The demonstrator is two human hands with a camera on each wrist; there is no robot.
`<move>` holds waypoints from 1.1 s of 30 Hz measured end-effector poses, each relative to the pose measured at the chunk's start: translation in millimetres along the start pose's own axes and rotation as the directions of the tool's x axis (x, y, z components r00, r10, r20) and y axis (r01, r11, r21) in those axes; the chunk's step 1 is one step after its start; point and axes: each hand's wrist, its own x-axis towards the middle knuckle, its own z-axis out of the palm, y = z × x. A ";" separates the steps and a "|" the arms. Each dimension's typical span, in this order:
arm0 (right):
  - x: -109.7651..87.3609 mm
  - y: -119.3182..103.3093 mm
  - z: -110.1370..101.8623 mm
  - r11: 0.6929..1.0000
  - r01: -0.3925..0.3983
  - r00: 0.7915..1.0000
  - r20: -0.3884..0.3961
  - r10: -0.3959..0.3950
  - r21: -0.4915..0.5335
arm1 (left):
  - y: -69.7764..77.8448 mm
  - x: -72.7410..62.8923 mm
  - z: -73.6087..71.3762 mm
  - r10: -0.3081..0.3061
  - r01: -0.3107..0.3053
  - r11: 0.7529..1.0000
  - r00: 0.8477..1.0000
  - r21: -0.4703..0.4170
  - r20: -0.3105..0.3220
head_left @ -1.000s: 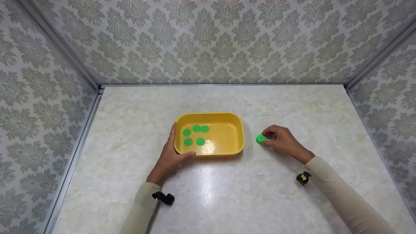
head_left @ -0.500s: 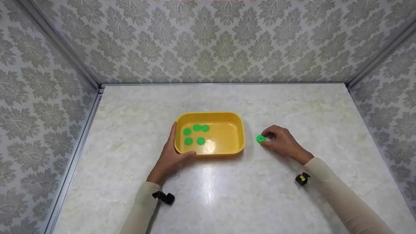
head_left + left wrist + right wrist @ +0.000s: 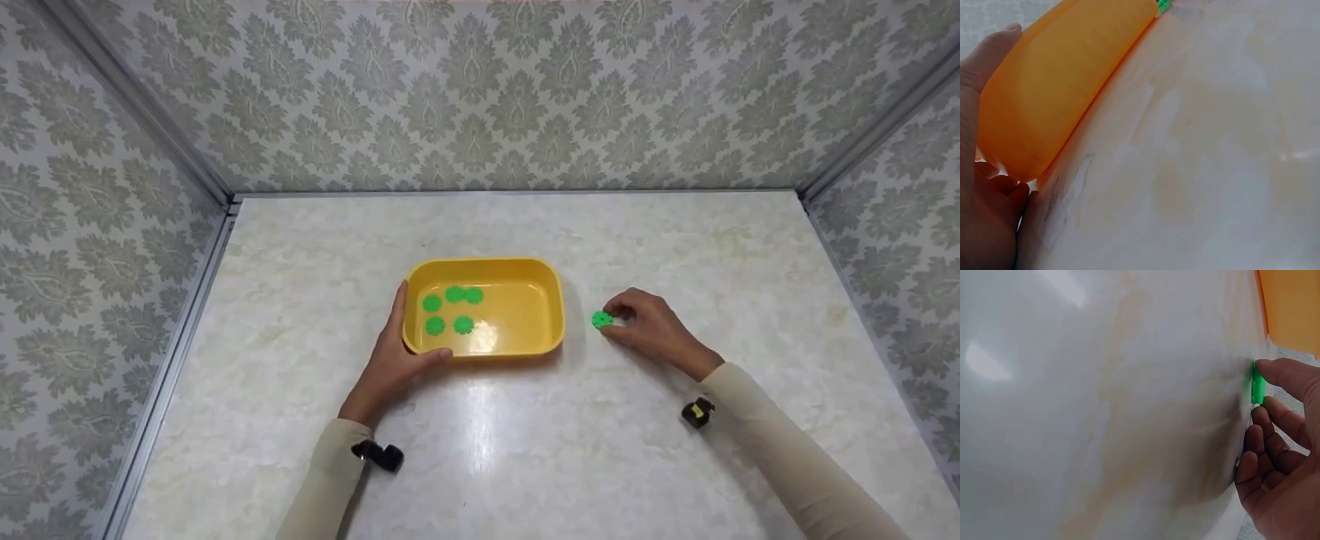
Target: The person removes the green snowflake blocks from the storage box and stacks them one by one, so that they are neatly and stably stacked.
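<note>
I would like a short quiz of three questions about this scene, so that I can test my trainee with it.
1. How many green discs show inside the yellow tray?
2. True or false: the right hand pinches another green disc outside the tray.
3. Where is the left hand?
(a) at the tray's right end
(b) at the tray's left end
(c) holding a green disc

Key: 1. Five. 2. True. 3. (b).

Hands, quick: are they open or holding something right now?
Left hand: holding the yellow tray at its near left corner.
Right hand: pinching a green disc between thumb and fingers.
</note>
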 end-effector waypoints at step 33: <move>22.6 -74.0 -23.1 0.992 0.126 0.991 0.044 -0.126 0.013 | 2.0 -0.5 -0.4 0.011 -0.011 1.000 1.000 -0.004 0.010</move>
